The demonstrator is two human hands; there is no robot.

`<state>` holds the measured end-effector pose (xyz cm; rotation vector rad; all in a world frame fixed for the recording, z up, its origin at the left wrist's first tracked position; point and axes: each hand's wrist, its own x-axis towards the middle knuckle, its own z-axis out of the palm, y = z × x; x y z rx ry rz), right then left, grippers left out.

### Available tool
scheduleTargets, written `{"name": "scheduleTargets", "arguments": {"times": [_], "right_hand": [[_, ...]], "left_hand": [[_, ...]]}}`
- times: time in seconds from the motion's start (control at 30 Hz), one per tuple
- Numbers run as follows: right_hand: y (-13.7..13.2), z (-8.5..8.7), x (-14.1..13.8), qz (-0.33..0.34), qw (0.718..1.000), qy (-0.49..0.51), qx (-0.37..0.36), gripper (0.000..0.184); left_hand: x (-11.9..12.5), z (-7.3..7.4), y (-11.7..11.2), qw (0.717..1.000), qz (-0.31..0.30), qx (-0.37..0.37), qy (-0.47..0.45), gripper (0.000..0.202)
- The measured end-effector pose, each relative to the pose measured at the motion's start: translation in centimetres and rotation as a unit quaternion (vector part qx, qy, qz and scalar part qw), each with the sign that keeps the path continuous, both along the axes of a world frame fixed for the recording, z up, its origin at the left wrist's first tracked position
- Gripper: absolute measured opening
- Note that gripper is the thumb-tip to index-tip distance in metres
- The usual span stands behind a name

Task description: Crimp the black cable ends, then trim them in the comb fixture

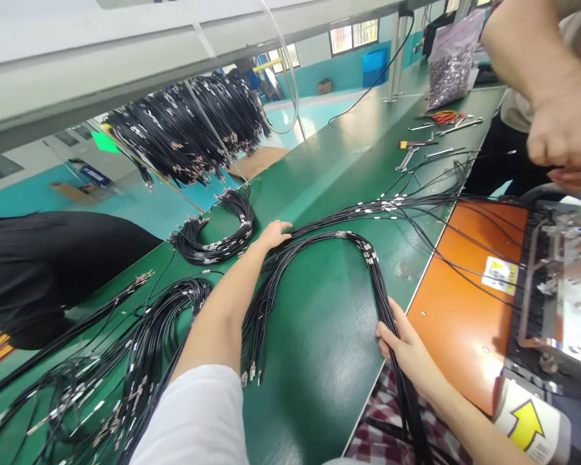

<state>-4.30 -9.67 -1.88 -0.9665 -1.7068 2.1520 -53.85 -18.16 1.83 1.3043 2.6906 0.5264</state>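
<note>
My right hand (401, 341) is wrapped round a thick bundle of black cables (378, 284) near the front edge of the green table. The bundle arches across the table and hangs over that edge beside my legs; small white labels dot it. Further left, my left hand (275, 234) reaches out with fingers stretched, touching the black cables where two bundles come close together. From there a second labelled bundle (348, 213) runs right and fans out over an orange machine surface. Bare cable ends with connectors (252, 373) lie below my left forearm.
A coiled cable bundle (217, 248) and looser cables (159, 323) lie left. Many cables (188, 123) hang from a rack behind. Wrenches (407, 159), pliers (443, 117) and a bag of small parts (450, 74) lie far right. A co-worker's hands (566, 129) are above the machine (489, 245).
</note>
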Motion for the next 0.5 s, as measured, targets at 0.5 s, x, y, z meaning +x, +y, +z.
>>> {"name": "scheduleTargets", "arguments": {"times": [0.5], "right_hand": [[2.3, 0.3, 1.0, 0.101, 0.792, -0.122, 0.59, 0.065]], "left_hand": [[4.7, 1.3, -10.5, 0.977, 0.044, -0.152, 0.144, 0.027]]}}
